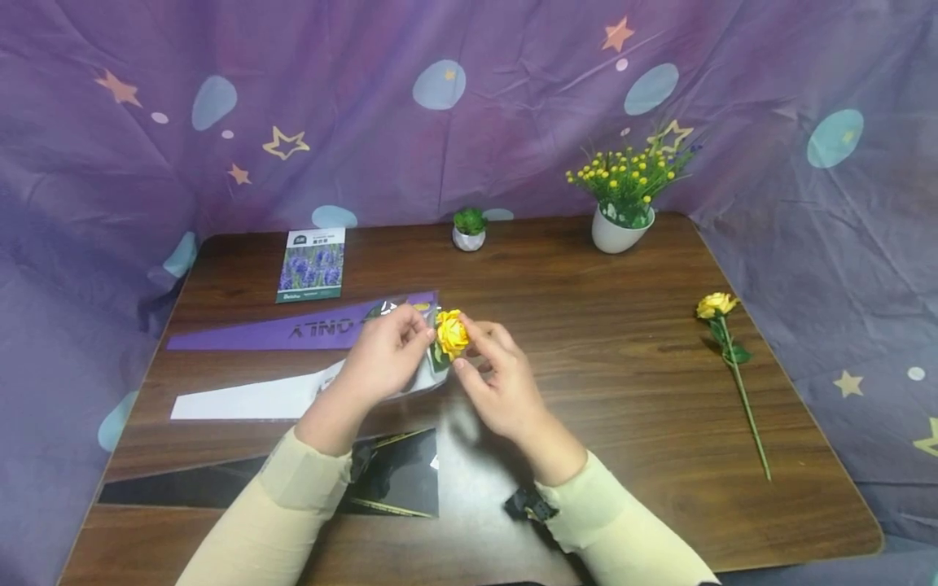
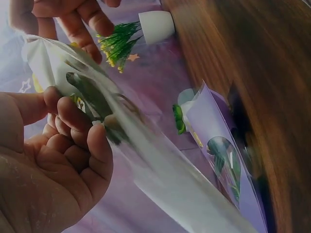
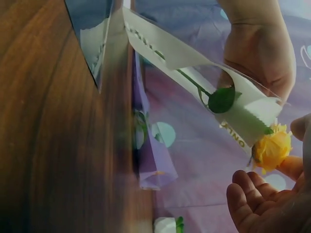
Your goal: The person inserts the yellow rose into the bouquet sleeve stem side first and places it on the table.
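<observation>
A yellow rose (image 1: 452,333) sticks out of the wide end of a white flower sleeve (image 1: 249,397) with a clear front; its green stem and leaf (image 3: 221,99) show inside. My left hand (image 1: 387,352) pinches the sleeve near its mouth between thumb and fingers, also seen with the left hand (image 2: 68,160) in the left wrist view. At the bloom's right side, my right hand (image 1: 506,376) touches the petals with its index finger, the thumb just below and the other fingers loosely bent. In the right wrist view, the rose (image 3: 272,149) lies beside the right fingers (image 3: 243,191).
A purple sleeve (image 1: 242,338) lies behind the white one, a black sleeve (image 1: 396,472) in front. Another yellow rose (image 1: 743,391) rests at the right. Along the back are a lavender packet (image 1: 311,264), a small succulent (image 1: 469,228) and a white pot of yellow flowers (image 1: 621,231).
</observation>
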`<state>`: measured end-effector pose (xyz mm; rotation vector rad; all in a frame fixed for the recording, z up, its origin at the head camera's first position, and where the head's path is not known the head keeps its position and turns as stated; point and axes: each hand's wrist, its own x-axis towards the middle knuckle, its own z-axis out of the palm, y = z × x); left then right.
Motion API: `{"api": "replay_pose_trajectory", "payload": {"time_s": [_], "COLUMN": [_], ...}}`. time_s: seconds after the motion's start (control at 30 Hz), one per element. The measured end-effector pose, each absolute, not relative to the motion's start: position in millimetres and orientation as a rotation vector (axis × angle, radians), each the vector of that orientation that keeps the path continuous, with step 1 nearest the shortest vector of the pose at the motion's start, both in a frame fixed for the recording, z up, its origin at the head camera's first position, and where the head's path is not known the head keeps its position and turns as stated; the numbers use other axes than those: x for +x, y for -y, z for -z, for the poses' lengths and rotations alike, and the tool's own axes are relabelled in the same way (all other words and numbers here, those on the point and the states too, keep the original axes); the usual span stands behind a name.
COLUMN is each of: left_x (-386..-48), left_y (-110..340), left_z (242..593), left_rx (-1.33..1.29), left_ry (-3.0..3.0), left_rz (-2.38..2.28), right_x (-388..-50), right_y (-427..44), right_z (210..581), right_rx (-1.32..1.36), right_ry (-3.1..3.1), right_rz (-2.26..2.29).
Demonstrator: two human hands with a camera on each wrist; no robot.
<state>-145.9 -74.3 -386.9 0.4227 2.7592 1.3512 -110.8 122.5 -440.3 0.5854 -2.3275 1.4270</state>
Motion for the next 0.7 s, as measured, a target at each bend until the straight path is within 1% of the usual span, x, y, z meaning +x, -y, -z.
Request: {"api": "replay_pose_trajectory", "payload": {"time_s": [0.7], "left_x": [-145.9], "left_y": [74.6], "left_z": [389.0], "left_rx": [0.445], "left_ry": [-2.792], "left_rz": [-1.386], "right_x": [-108.6], "right_y": [-117.9], "right_z": [451.4], "right_rx": [0.762], "right_ry": [2.622], "right_rz": [-1.35]}}
